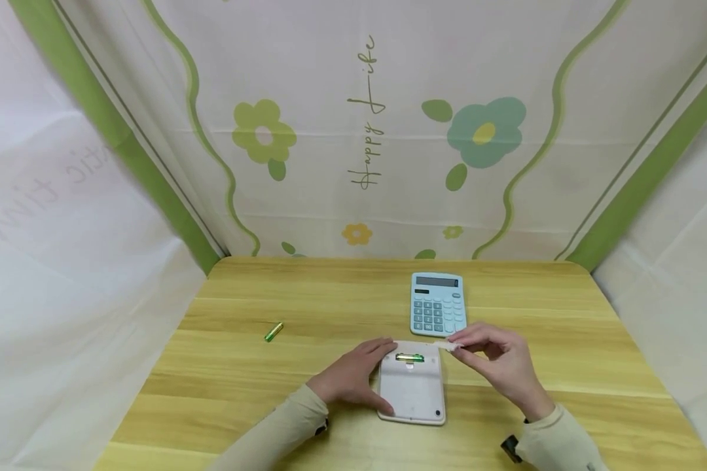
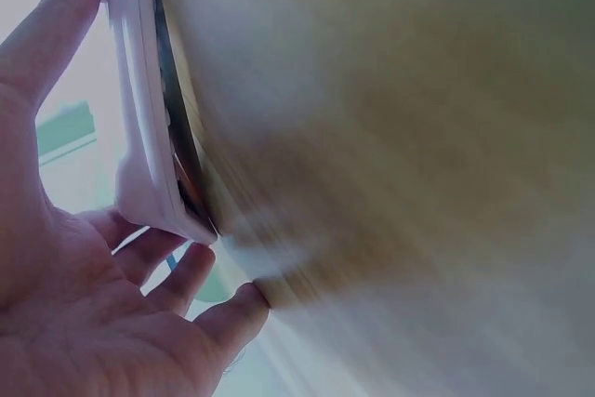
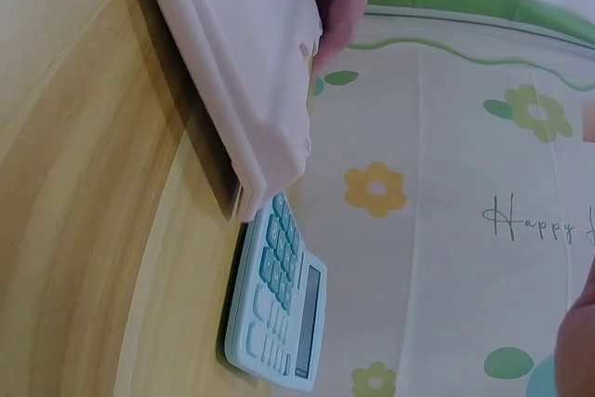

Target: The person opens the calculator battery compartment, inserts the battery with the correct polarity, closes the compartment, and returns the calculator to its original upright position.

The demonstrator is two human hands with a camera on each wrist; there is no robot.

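A white calculator (image 1: 411, 396) lies face down on the wooden table, its battery slot uncovered. Inside the slot sits a green and gold battery (image 1: 410, 358). My left hand (image 1: 353, 374) grips the calculator from its left side, thumb at the near corner and fingers by the far end. Just past the calculator's far right corner, my right hand (image 1: 503, 363) pinches a small white battery cover (image 1: 446, 345) between thumb and fingers. In the right wrist view only a blurred edge of the right hand (image 3: 576, 341) shows, and the cover is out of sight.
A light blue calculator (image 1: 438, 304) lies face up just beyond the white one. Farther left, a loose green and gold battery (image 1: 273, 331) rests on the table (image 1: 212, 366). A flower-printed curtain (image 1: 318, 196) hangs behind the table and along both sides.
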